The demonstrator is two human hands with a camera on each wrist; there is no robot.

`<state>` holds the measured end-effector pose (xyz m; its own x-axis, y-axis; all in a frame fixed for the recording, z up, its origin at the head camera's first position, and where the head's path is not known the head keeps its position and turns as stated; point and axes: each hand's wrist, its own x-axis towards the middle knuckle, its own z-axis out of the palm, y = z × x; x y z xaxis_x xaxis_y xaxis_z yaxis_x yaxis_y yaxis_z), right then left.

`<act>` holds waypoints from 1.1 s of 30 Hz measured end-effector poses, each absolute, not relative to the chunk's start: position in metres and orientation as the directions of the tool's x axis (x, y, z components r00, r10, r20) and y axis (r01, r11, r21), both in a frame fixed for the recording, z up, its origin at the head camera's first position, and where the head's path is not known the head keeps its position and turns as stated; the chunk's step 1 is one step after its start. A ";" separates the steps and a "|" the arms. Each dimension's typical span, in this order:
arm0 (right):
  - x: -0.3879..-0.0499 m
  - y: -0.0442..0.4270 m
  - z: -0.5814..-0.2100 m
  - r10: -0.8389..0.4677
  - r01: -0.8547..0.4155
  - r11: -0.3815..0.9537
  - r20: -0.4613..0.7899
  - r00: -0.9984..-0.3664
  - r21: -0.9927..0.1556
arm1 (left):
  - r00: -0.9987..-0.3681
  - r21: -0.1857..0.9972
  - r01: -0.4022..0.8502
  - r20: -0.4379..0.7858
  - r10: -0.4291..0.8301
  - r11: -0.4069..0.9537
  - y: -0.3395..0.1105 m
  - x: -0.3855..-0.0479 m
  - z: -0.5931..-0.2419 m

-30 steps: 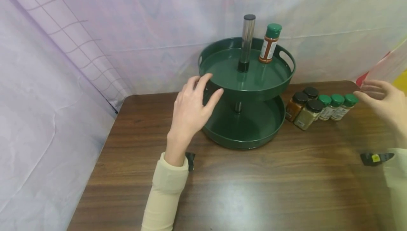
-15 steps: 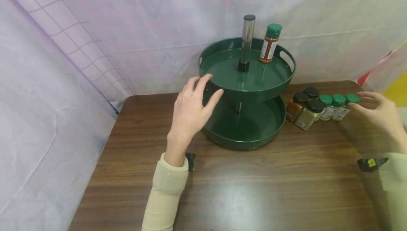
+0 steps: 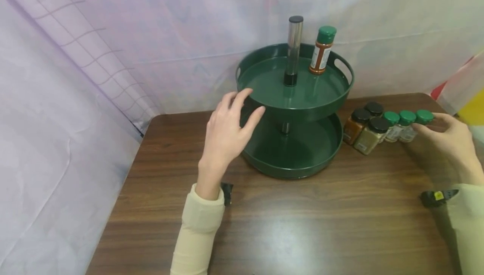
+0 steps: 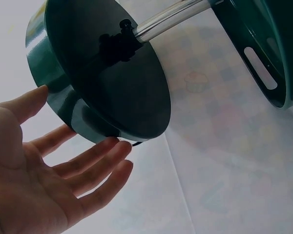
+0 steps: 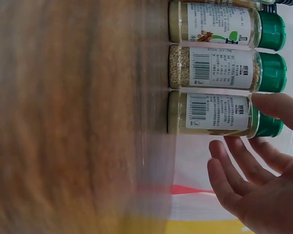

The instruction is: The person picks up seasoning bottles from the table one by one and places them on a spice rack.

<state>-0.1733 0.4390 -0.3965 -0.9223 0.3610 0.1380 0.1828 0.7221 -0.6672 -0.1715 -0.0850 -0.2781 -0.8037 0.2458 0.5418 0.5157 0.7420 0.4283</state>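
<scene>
A green two-tier round tray stand stands on the table, its tiers joined by a metal post. My left hand is at the upper tier's left rim, fingers spread and loosely bent; in the left wrist view the fingertips meet that rim. On the upper tier, a green-capped bottle of red spice stands upright. My right hand is around the rightmost green-capped spice jar, thumb near its cap and fingers on the far side. That jar still stands in its row.
Two similar green-capped jars stand beside it. Several black-capped square jars are grouped right of the tray stand. The wooden table meets a pale cloth backdrop behind. Red and yellow cloth shows at the far right.
My right hand has moved left and slightly down to the end jar, and its fingers now surround it. The left hand has stayed at the tray rim. The view has shifted slightly.
</scene>
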 end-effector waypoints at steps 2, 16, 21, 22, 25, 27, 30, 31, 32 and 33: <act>-0.173 0.438 -0.396 0.368 0.186 0.708 0.131 -0.921 -0.681 | -0.803 0.431 0.517 0.544 0.245 0.740 -0.085 -0.171 -0.278; -0.173 0.436 -0.393 0.386 0.192 0.691 0.131 -0.913 -0.696 | -0.806 0.439 0.514 0.542 0.239 0.737 -0.086 -0.171 -0.277; -0.170 0.436 -0.390 0.420 0.212 0.676 0.133 -0.898 -0.705 | -0.805 0.433 0.516 0.541 0.245 0.740 -0.084 -0.171 -0.276; -0.169 0.436 -0.388 0.418 0.206 0.681 0.141 -0.897 -0.703 | -0.805 0.432 0.515 0.541 0.245 0.740 -0.084 -0.171 -0.275; -0.165 0.436 -0.381 0.416 0.187 0.702 0.182 -0.891 -0.687 | -0.808 0.431 0.512 0.536 0.246 0.743 -0.084 -0.171 -0.275; -0.163 0.437 -0.375 0.408 0.162 0.707 0.210 -0.888 -0.689 | -0.811 0.433 0.509 0.531 0.246 0.744 -0.084 -0.171 -0.275; -0.162 0.440 -0.367 0.404 0.127 0.684 0.228 -0.886 -0.718 | -0.814 0.432 0.505 0.526 0.246 0.747 -0.084 -0.171 -0.275; -0.162 0.441 -0.365 0.403 0.114 0.669 0.229 -0.886 -0.735 | -0.814 0.432 0.505 0.526 0.246 0.747 -0.084 -0.171 -0.275; -0.162 0.442 -0.362 0.397 0.097 0.652 0.230 -0.888 -0.752 | -0.813 0.430 0.506 0.527 0.247 0.748 -0.084 -0.171 -0.275; -0.162 0.443 -0.359 0.390 0.069 0.636 0.242 -0.888 -0.769 | -0.812 0.429 0.506 0.528 0.247 0.748 -0.084 -0.171 -0.275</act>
<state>-0.1616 0.4427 -0.3591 -0.8885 0.3898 0.2423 0.0694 0.6359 -0.7687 -0.1714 -0.0844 -0.2751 -0.8125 0.2474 0.5279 0.5064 0.7482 0.4287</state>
